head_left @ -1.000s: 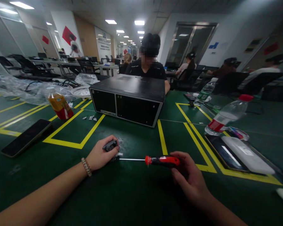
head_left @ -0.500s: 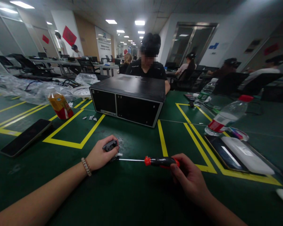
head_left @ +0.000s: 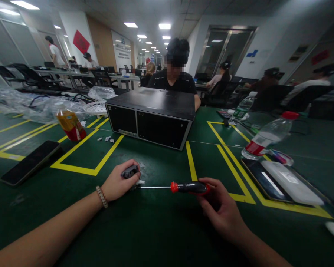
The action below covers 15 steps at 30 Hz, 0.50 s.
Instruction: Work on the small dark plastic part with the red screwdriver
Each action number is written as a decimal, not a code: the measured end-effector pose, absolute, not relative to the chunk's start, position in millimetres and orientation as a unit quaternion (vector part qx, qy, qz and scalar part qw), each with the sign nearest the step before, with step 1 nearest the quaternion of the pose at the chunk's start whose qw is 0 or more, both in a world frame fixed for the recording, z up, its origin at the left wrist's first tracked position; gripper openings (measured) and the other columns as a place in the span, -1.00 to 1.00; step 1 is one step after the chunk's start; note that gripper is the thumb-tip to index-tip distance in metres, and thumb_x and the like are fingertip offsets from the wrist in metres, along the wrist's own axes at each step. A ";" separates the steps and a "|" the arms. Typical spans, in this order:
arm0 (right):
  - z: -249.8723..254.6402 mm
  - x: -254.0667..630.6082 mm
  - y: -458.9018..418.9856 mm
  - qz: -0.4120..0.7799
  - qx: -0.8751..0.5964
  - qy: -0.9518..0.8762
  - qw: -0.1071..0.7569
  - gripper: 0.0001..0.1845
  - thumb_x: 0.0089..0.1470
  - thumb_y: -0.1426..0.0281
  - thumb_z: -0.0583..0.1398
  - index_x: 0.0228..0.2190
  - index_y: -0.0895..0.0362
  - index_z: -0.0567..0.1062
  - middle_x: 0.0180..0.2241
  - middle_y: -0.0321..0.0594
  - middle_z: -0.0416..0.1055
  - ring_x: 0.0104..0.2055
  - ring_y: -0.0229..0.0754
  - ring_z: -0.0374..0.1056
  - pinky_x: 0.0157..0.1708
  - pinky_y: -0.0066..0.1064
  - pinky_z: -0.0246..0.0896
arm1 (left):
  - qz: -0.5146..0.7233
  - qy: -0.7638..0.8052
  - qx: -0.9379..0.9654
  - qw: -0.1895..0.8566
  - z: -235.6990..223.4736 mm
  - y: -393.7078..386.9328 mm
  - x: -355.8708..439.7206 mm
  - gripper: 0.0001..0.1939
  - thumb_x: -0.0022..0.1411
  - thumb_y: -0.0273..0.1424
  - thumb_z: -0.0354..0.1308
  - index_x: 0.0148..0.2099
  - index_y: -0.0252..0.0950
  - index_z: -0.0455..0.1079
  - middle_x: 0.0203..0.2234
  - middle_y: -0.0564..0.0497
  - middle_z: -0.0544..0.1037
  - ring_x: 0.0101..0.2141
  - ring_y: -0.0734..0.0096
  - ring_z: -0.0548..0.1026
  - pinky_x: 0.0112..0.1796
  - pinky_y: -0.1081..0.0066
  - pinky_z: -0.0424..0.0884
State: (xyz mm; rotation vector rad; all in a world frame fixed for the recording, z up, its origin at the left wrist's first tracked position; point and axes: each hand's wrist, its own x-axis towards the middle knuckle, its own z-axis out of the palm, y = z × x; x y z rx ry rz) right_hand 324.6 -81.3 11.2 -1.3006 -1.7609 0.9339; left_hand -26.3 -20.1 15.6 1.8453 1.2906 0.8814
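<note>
My left hand (head_left: pixel 121 178) is closed around a small dark grey part (head_left: pixel 130 171), whose kind I cannot make out since the fingers cover much of it. A screwdriver (head_left: pixel 189 188) with a black and red handle lies level between my hands. Its thin metal shaft points left, and its tip meets the part or is hidden behind it by my left fingers. My right hand (head_left: pixel 221 207) is curled round the butt end of the handle, index finger along the top, thumb lowered a little away from it.
A black computer case (head_left: pixel 156 111) lies on its side ahead, with a person seated behind it. To the left are an orange drink bottle (head_left: pixel 71 122) and a dark phone (head_left: pixel 30 163). On the right stand a red-capped water bottle (head_left: pixel 269 137) and another phone (head_left: pixel 264 181).
My right thumb has loosened and dropped from the screwdriver handle, and the fingers have shifted on its end. The left hand and the part stay put. A background person has moved.
</note>
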 end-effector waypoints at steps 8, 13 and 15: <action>13.3 327.3 -80.5 0.398 -0.516 -0.668 0.361 -0.72 0.31 0.20 0.21 -0.02 0.05 0.42 -0.29 -0.18 0.52 -0.46 -0.16 0.43 -0.56 -0.34 0.39 | 0.345 0.497 0.715 0.350 12.8 -18.1 -28.0 -0.86 0.28 -0.32 0.16 -0.17 -0.28 0.40 -0.33 0.01 0.51 -0.34 0.29 0.48 -0.29 0.32 0.42; 11.5 326.8 -78.6 0.385 -0.524 -0.664 0.369 -0.69 0.30 0.14 0.22 -0.05 0.07 0.47 -0.33 -0.20 0.53 -0.52 -0.19 0.41 -0.59 -0.36 0.35 | 0.346 0.496 0.713 0.356 12.1 -18.2 -28.0 -0.84 0.27 -0.30 0.17 -0.16 -0.28 0.39 -0.34 0.01 0.51 -0.35 0.30 0.48 -0.31 0.33 0.42; 10.0 326.1 -78.4 0.380 -0.522 -0.665 0.376 -0.65 0.30 0.16 0.22 0.03 0.06 0.44 -0.29 -0.17 0.55 -0.51 -0.18 0.43 -0.57 -0.34 0.37 | 0.345 0.497 0.709 0.363 12.4 -18.6 -27.5 -0.84 0.27 -0.30 0.17 -0.16 -0.28 0.39 -0.35 0.02 0.50 -0.38 0.32 0.48 -0.33 0.35 0.42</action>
